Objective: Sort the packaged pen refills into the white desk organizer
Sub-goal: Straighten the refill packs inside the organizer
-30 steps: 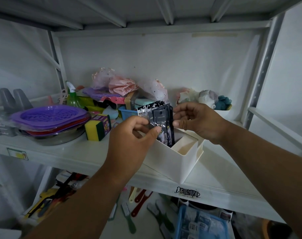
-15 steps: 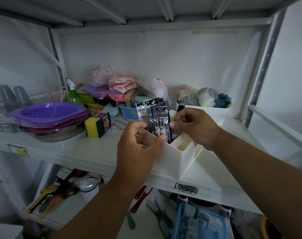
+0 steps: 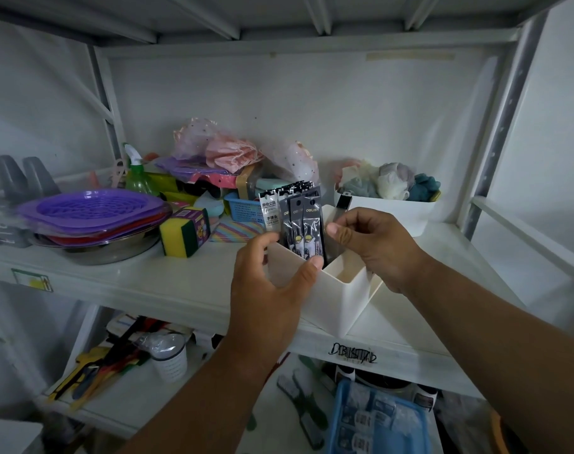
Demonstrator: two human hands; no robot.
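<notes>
Refill packs [image 3: 300,224] upright in organizer [image 3: 341,293] | long axis vertical

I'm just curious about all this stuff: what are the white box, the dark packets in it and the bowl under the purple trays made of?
The white desk organizer looks like matte moulded plastic: thin, even walls. The refill packets seem to be glossy plastic film, catching glints. The bowl looks like polished metal, probably steel, from its mirror-like grey sheen.
</notes>
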